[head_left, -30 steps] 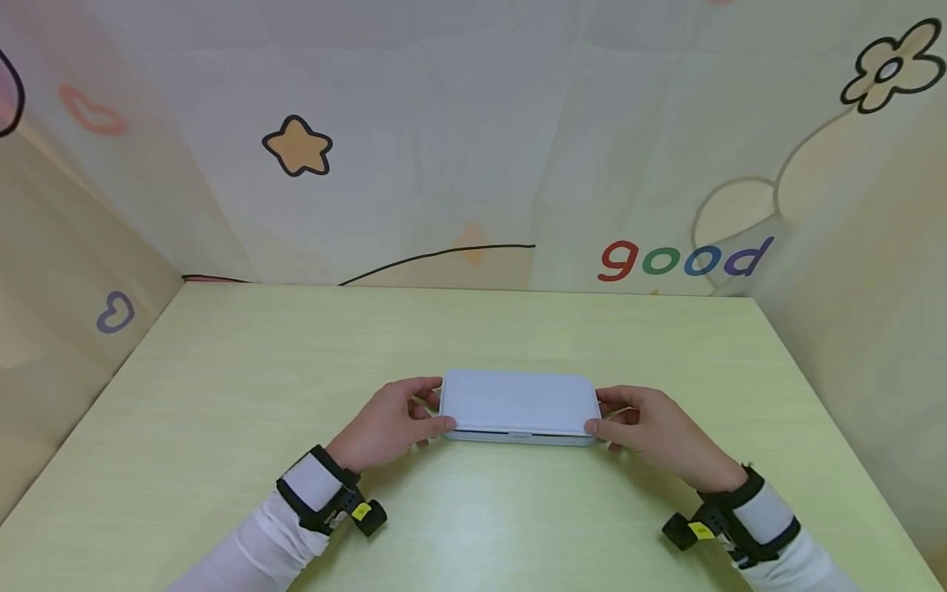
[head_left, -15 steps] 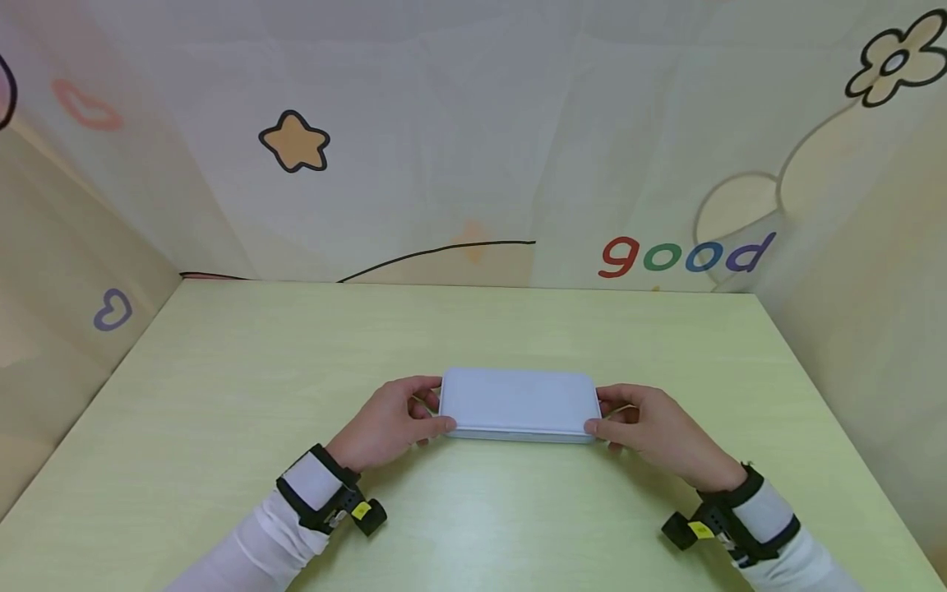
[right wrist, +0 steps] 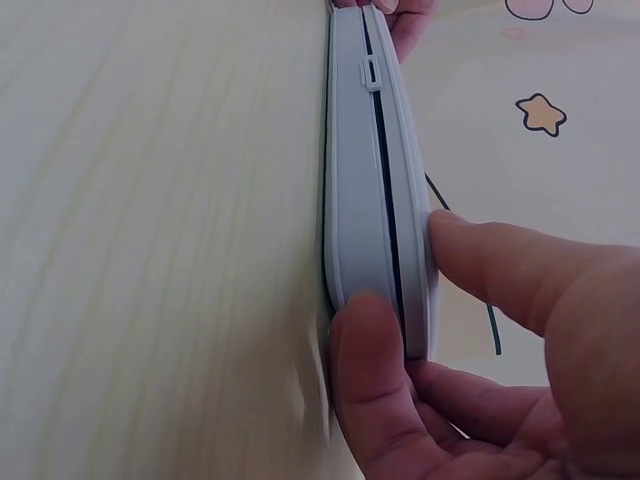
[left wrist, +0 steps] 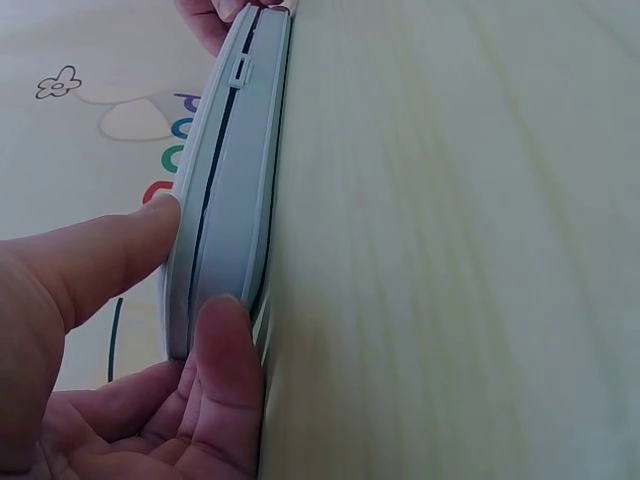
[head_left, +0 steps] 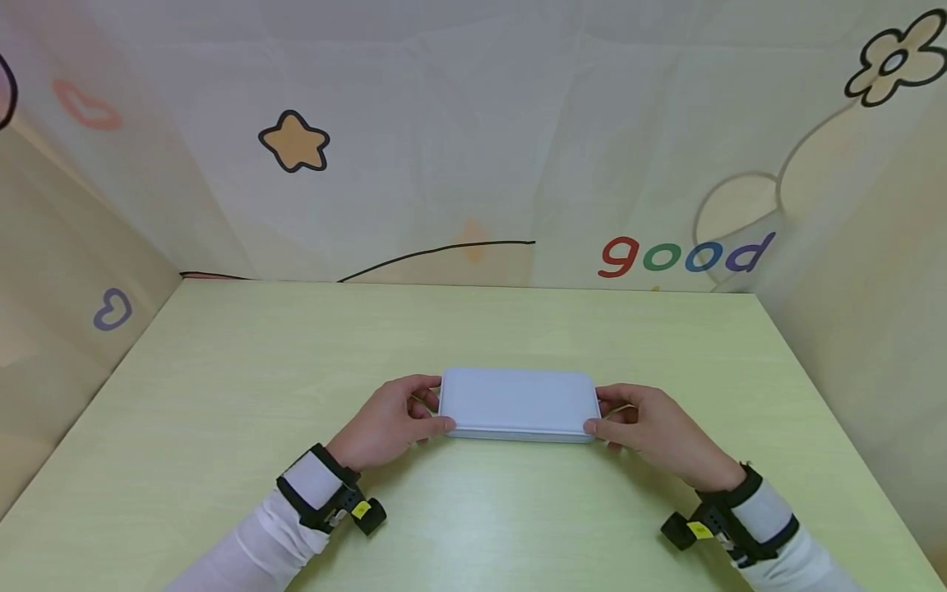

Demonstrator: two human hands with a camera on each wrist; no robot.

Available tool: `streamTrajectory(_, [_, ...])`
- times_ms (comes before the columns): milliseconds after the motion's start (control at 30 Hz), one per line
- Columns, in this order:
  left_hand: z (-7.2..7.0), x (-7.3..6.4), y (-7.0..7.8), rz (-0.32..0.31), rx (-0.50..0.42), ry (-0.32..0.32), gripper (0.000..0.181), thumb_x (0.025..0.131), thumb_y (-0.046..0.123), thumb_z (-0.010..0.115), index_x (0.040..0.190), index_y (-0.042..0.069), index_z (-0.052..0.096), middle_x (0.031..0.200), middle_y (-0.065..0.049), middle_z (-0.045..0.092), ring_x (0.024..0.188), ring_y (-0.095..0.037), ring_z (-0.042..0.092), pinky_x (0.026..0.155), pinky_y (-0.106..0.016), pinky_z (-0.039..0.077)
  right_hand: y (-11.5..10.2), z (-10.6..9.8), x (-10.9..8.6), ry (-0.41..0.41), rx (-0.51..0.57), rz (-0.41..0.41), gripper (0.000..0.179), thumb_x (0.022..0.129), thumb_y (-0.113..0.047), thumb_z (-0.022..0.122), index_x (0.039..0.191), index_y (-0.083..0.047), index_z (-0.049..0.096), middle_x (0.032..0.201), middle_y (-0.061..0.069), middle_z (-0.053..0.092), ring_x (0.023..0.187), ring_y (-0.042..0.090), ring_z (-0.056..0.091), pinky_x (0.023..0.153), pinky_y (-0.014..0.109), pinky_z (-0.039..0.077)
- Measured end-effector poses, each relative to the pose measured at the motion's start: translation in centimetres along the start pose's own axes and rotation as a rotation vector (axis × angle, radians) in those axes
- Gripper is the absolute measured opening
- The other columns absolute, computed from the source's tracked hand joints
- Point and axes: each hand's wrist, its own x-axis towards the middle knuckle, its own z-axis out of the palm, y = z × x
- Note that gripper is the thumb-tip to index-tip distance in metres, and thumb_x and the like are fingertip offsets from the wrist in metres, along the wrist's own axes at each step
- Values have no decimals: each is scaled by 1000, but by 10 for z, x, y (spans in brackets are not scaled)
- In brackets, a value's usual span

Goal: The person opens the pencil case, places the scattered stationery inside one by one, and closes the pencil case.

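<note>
A flat, pale white case [head_left: 521, 401] with rounded corners lies lengthwise across the table in the head view. Both wrist views show its front side, with a small clasp [left wrist: 241, 71] and a narrow dark seam between lid and base. My left hand [head_left: 395, 419] grips the left end, thumb on the lid's near corner and other fingers along the end and under the lower edge. At the opposite end, my right hand [head_left: 647, 423] holds it the same way, its thumb [right wrist: 480, 260] against the lid. The inside of the case is hidden.
The pale wooden table [head_left: 311, 345] extends around the case. Behind it hangs a printed cloth backdrop [head_left: 444, 123] with a star, a flower and the word "good". Similar cloth lines the left and right sides. Each wrist wears a strapped camera [head_left: 367, 515].
A dark gap along the case's front, visible in the head view one second ago, has narrowed out of sight as the lid went down. Both hands keep their places.
</note>
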Motion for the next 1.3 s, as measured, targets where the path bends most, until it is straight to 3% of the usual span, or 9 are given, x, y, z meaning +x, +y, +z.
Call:
streamTrajectory(500, [0, 1, -2, -1, 20, 14, 68, 93, 14, 85, 149, -5, 53, 111, -9, 66, 79, -18, 63, 62, -24, 52, -3, 1, 0, 11, -43, -7, 65, 96, -25, 82, 143, 10, 55, 109, 11, 72, 84, 23, 67, 63, 29, 53])
streamTrajectory(1033, [-1, 1, 0, 7, 44, 20, 64, 92, 12, 85, 147, -4, 56, 109, -8, 66, 82, -18, 61, 63, -24, 50, -4, 3, 1, 37, -91, -28, 60, 96, -21, 82, 140, 11, 57, 115, 13, 71, 93, 22, 66, 69, 30, 59])
streamTrajectory(1300, [-1, 1, -1, 11, 35, 27, 62, 92, 11, 85, 146, -4, 57, 107, -7, 66, 82, -18, 59, 61, -23, 49, -3, 4, 2, 40, -100, -12, 58, 96, -22, 82, 139, 9, 59, 110, 11, 72, 90, 23, 66, 70, 29, 59])
